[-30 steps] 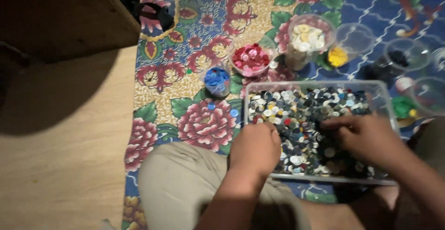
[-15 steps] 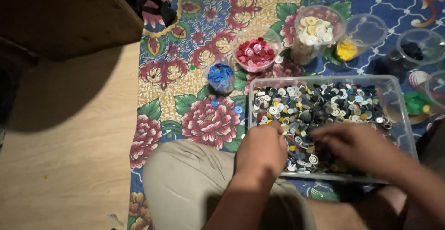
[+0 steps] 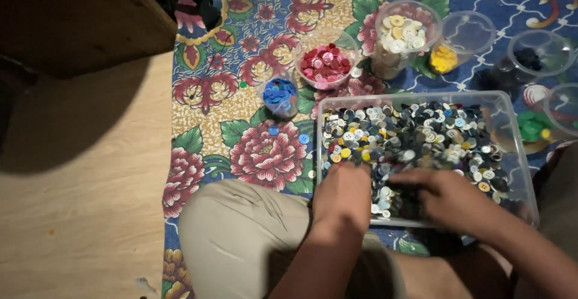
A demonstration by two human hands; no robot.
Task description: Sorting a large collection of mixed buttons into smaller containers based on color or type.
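Buttons [image 3: 415, 142] mixed in clear bin [image 3: 512, 124], both hands in it, just right of bent knee [image 3: 241, 239].
Versus 0.5 s ago: right hand [image 3: 454, 199] slid left toward left hand [image 3: 343, 193], now near it. Both palm-down, fingers curled into the pile; whether either grips a button, can't tell. Red-button cup [image 3: 325, 64] beyond bin.

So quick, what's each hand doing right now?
Left hand: curled in the mixed buttons; any hold cannot be told.
Right hand: fingers spread on them, holding nothing visible.
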